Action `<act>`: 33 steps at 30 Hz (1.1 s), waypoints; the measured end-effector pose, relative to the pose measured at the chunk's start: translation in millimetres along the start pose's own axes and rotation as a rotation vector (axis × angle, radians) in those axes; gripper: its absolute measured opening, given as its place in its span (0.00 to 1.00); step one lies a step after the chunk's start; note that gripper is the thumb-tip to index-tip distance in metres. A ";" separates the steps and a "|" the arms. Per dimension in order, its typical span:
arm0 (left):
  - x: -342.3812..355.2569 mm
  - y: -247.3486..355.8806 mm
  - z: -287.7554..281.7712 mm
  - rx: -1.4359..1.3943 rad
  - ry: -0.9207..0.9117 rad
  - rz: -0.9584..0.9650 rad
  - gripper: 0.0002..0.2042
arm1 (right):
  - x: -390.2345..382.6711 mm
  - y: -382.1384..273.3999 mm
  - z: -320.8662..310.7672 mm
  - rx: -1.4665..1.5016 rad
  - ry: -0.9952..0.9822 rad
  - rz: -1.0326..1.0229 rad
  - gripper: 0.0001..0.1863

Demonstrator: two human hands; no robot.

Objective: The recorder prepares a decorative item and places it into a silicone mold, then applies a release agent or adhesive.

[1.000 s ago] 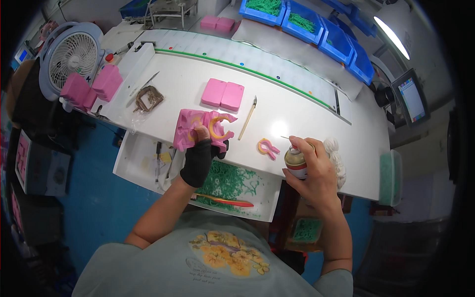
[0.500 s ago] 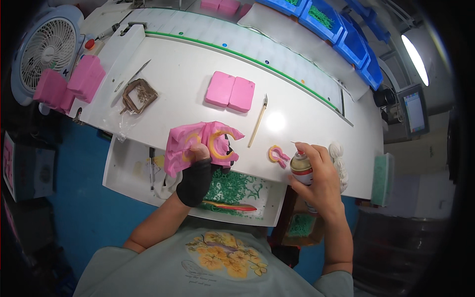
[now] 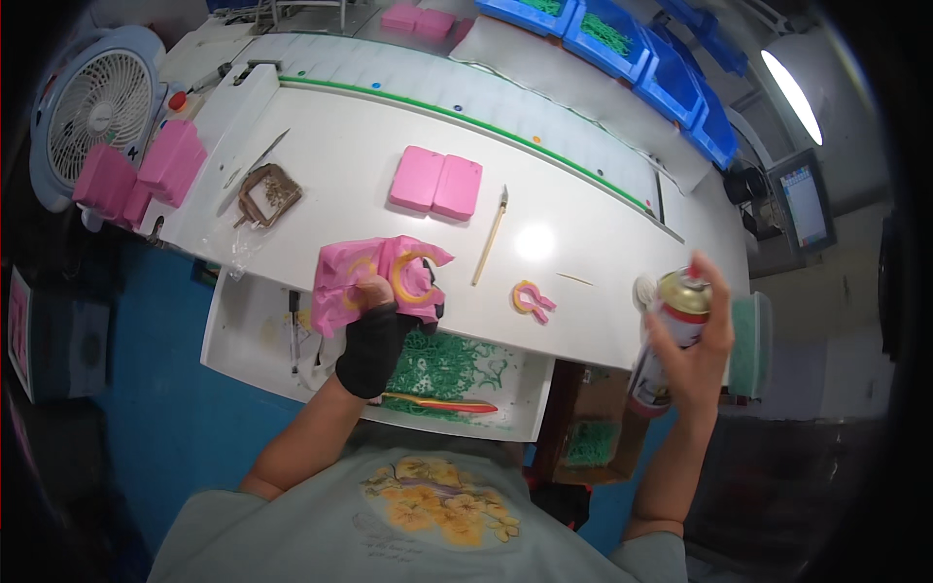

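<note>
My left hand (image 3: 374,325), in a black fingerless glove, is closed on a crumpled pink cloth-like sheet (image 3: 335,277) over the open drawer's far edge. On that sheet sits a yellow C-shaped piece (image 3: 398,282) with pink inside its curve; I cannot make out its material. Fingers of my right hand (image 3: 705,345) wrap round a spray can (image 3: 671,335) with a red nozzle, held tilted beyond the table's right front edge. A small yellow-and-pink loop with two tails (image 3: 532,299) lies on the table between my hands, near a thin wooden stick (image 3: 575,279).
Two pink blocks (image 3: 435,183) and a pointed brush-like tool (image 3: 491,233) lie farther back. At left are a brown square dish (image 3: 269,196) and a fan (image 3: 102,112). Green scraps fill part of the drawer (image 3: 530,413), with a red-and-yellow tool (image 3: 447,403).
My right hand has carried the spray can to the right, away from the loop, uncovering the thin stick. My left hand keeps its hold on the pink sheet. The whole view has shifted slightly.
</note>
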State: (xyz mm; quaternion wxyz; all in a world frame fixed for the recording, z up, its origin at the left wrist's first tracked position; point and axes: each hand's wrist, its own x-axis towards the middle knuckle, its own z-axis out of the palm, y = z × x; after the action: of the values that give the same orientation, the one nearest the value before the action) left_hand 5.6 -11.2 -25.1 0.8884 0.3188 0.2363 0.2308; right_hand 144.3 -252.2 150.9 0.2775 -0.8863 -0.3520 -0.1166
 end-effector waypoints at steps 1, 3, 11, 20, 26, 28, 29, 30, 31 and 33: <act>-0.2 0.2 -4.5 -0.058 -0.073 0.019 0.42 | 2.7 13.1 -16.5 -0.009 0.170 -0.004 0.38; -0.2 4.9 -9.4 -0.041 -0.095 0.090 0.45 | 12.5 38.5 -43.2 -0.045 0.345 0.044 0.39; 10.0 10.9 -12.6 -0.194 -0.144 0.015 0.46 | -20.7 234.3 -46.4 -0.281 0.886 0.150 0.42; 7.7 21.2 -16.4 -0.082 -0.188 0.013 0.42 | -31.2 252.2 -33.7 -0.194 0.881 0.269 0.43; 7.1 23.3 -19.1 -0.066 -0.232 0.011 0.41 | -43.7 218.2 -37.0 -0.587 0.909 0.196 0.37; 3.1 25.0 -14.7 0.016 -0.214 0.046 0.41 | -49.2 156.1 -25.1 -0.185 0.880 0.016 0.24; 1.6 26.8 -13.8 0.016 -0.212 0.045 0.41 | -53.1 137.0 -15.4 -0.184 0.878 0.016 0.24; 0.7 28.3 -13.3 -0.043 -0.219 0.039 0.39 | -56.3 120.0 -6.3 -0.308 0.663 0.000 0.18; 1.0 27.6 -12.8 -0.102 -0.229 0.028 0.38 | -59.5 108.9 -0.3 -0.432 0.447 -0.012 0.13; 2.1 26.9 -13.6 -0.088 -0.231 0.025 0.38 | -62.5 103.4 15.0 -0.392 0.429 -0.015 0.11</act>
State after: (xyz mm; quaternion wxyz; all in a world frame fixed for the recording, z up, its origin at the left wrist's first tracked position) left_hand -7.5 14.7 -16.8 0.9199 0.3069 0.1178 0.2139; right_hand 170.4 -340.4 71.1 0.1682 -0.8754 -0.2628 -0.3692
